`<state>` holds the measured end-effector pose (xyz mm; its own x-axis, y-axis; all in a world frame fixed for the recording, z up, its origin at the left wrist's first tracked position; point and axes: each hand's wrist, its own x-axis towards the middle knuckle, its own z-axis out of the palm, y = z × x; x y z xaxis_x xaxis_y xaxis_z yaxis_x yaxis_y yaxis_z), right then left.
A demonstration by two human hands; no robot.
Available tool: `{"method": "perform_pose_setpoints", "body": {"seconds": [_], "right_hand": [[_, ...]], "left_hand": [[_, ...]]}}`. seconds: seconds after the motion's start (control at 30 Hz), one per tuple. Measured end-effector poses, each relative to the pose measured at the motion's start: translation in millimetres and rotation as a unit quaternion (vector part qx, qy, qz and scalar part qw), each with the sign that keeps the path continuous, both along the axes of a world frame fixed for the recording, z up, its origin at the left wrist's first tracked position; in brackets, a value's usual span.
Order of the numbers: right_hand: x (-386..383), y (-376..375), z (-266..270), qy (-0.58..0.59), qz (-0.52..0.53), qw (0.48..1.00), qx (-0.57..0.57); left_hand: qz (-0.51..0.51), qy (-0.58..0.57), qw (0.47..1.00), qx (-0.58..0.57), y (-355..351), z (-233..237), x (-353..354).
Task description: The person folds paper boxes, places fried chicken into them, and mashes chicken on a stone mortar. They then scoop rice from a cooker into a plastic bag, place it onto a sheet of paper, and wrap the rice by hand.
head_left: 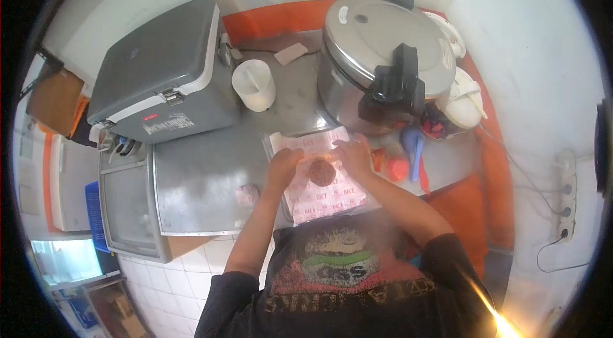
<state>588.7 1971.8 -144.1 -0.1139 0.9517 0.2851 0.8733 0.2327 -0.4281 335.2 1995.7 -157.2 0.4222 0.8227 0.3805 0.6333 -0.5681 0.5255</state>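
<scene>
A printed red-and-white wrapping paper (313, 200) lies on the metal counter in front of me. On it rests a round brown piece of food (322, 172), perhaps a patty. My left hand (285, 164) is closed at the paper's left side, its fingers bent inward and apparently pinching the paper. Opposite it, my right hand (355, 154) is closed at the upper right side, also seemingly on the paper. A faint orange-pink band spans between the two hands above the food; its nature is blurred. The fingertips are partly hidden.
A large steel rice cooker (348, 92) stands beyond my right hand, and a grey cooler box (159, 69) at the back left. Between them is a white container (254, 85). A blue ladle (415, 151) and a red lid (398, 169) lie right; a crumpled paper (247, 195) lies left.
</scene>
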Motion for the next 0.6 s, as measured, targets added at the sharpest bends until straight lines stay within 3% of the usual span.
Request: {"method": "perform_pose_setpoints", "body": {"seconds": [0.13,0.23,0.33,0.43,0.6], "right_hand": [[2.1,14.2,3.6,-0.036,0.019,0.999,-0.027],[-6.9,17.4,11.5,0.014,0.06,0.996,0.065],[-16.6,13.9,20.9,-0.001,0.081,0.995,0.059],[-20.3,14.5,12.0,-0.001,0.03,1.0,-0.009],[-2.7,8.6,35.1,-0.066,0.064,0.994,-0.056]], "left_hand": [[-0.007,0.024,1.0,-0.011,14.9,-6.9,0.2],[-0.021,0.041,0.999,0.017,23.9,-5.3,-1.1],[-0.02,0.025,0.993,0.111,23.9,17.6,-1.8],[0.054,0.003,0.998,0.009,16.6,0.6,-5.2],[-0.098,0.028,0.993,0.065,5.9,50.2,-11.1]]}}
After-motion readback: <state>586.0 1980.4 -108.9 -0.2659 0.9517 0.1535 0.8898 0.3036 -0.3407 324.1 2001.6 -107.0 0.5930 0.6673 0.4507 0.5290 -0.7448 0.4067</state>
